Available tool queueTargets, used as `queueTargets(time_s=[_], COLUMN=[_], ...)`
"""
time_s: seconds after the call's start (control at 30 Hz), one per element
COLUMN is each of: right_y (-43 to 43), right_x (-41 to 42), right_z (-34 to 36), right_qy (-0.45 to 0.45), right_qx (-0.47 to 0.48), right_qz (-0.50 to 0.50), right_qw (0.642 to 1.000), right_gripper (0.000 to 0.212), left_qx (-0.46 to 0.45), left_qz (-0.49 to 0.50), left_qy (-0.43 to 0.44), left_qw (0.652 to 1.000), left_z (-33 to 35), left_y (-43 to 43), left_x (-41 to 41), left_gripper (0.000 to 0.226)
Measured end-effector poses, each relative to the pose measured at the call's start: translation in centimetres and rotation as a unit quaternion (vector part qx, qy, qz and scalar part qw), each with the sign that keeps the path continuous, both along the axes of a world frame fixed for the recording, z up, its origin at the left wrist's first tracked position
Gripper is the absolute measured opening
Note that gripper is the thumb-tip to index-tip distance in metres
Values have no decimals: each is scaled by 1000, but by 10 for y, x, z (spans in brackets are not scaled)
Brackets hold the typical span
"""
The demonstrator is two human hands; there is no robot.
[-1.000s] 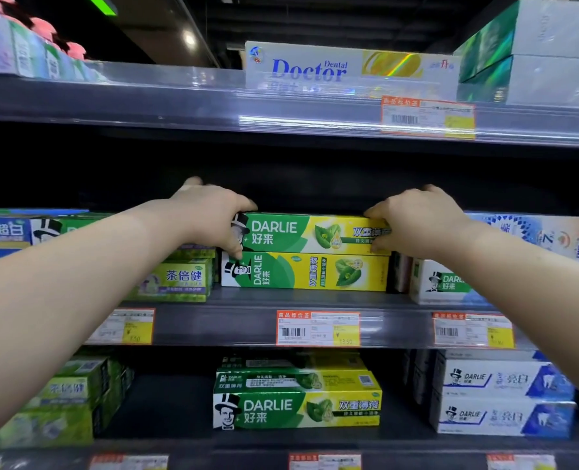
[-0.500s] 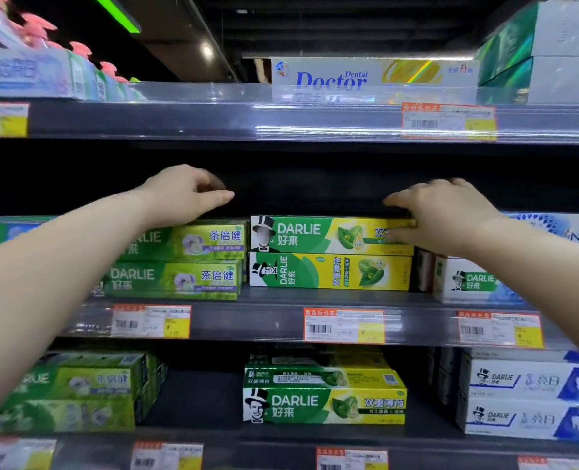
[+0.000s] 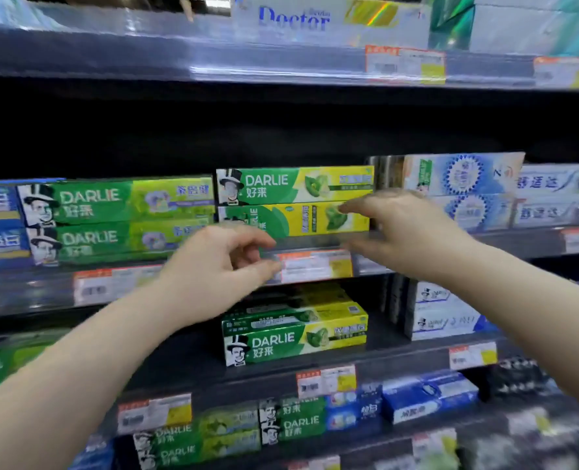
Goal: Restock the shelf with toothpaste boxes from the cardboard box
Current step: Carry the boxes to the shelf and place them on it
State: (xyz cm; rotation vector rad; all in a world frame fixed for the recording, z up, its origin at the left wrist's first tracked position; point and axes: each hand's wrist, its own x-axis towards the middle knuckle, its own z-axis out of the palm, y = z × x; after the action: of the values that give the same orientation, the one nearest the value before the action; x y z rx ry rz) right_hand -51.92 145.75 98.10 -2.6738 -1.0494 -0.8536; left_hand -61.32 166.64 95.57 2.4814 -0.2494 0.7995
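Note:
Two green-and-yellow Darlie toothpaste boxes lie stacked on the middle shelf. My left hand hovers in front of the shelf edge, below and left of the stack, fingers loosely curled and holding nothing. My right hand floats just right of the lower box, fingers apart, its fingertips close to the box's right end and empty. The cardboard box is out of sight.
Green Darlie boxes fill the shelf to the left, blue-and-white boxes to the right. Another Darlie stack sits on the shelf below. A Doctor box lies on the top shelf. Price tags line the edges.
Both hands have let go of the top Darlie box and pulled back and down toward me. The camera has tilted downward, and the picture is blurred by motion.

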Motion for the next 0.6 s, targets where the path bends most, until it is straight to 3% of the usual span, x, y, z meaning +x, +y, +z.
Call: queueTargets(time_s=[0.1,0.2,0.6], right_y=[-23,-52,-251], right_x=[-14,-28,-111], right_z=[-27,-59,-191], right_qy=[35,82,254], right_qx=[-10,-37,-23], right_qz=[-50,-102,-250], right_qw=[998,991,934], right_gripper=[51,54,67], left_qx=[7,60,193], left_qz=[-39,-61,-130], left_qy=[82,144,304], left_qw=[996,986,924], left_z=[-38,-77,-194], left_y=[-23,-47,-228], left_x=[13,31,27], left_gripper=[27,44,53])
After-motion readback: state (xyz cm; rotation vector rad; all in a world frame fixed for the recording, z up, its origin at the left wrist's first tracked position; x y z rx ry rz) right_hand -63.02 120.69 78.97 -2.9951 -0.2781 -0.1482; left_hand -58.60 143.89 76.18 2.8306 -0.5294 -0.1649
